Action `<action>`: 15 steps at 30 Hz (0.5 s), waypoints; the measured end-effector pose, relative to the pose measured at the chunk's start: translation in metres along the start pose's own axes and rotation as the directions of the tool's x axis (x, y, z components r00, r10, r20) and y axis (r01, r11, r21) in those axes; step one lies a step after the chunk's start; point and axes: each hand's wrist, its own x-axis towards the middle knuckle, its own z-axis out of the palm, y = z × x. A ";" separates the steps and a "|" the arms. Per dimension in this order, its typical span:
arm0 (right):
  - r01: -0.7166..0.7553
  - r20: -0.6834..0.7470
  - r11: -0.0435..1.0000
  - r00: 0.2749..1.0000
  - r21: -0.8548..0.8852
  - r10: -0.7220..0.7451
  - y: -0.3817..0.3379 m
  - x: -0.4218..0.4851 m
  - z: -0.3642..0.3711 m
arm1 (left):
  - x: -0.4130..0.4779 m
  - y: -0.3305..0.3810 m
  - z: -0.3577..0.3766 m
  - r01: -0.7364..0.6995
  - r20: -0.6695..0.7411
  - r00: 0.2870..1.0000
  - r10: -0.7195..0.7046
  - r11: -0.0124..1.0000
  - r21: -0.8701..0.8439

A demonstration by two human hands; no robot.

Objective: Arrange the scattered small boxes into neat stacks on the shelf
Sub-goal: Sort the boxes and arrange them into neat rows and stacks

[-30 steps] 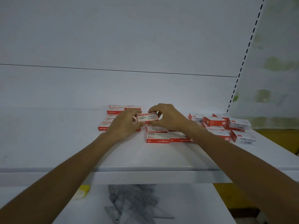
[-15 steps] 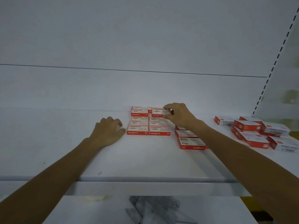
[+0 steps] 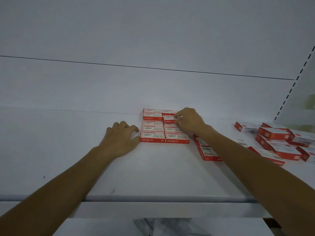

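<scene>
One small red-and-white cardboard box [image 3: 171, 119] is pinched at its right end by the right hand [image 3: 190, 121]. Within the last second it was released by the left hand [image 3: 121, 139] and carried to 1 o'clock of the tidy block of red-and-white boxes [image 3: 152, 136], onto the right column. The left hand, loosely curled and holding nothing, now touches the block at 9 o'clock. Scattered red-and-white boxes [image 3: 274, 133] lie at 3 o'clock on the white shelf [image 3: 153, 176]; much stacking is judged outstanding.
</scene>
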 end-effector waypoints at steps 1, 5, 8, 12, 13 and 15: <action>-0.008 -0.010 1.000 1.000 -0.012 0.008 -0.001 0.001 0.000 | 0.000 0.000 0.000 -0.003 -0.002 1.000 0.003 1.000 0.002; -0.019 -0.042 0.999 0.999 -0.033 0.018 -0.001 0.008 0.004 | 0.000 0.000 0.000 -0.008 0.000 1.000 0.008 1.000 -0.005; -0.025 -0.043 1.000 0.999 0.006 0.025 -0.001 0.010 0.007 | 0.000 0.000 0.000 -0.016 0.001 1.000 0.016 1.000 -0.005; -0.034 -0.044 0.999 0.998 0.007 0.034 -0.002 0.012 0.009 | 0.001 0.000 0.001 -0.016 0.020 1.000 0.016 1.000 0.007; -0.042 -0.043 0.999 0.998 -0.004 0.042 -0.002 0.013 0.009 | 0.001 0.000 0.001 -0.016 0.024 1.000 0.016 1.000 0.009; -0.055 -0.046 0.998 0.997 -0.025 0.054 -0.002 0.013 0.009 | 0.002 0.000 0.001 -0.017 0.031 0.999 0.017 1.000 0.016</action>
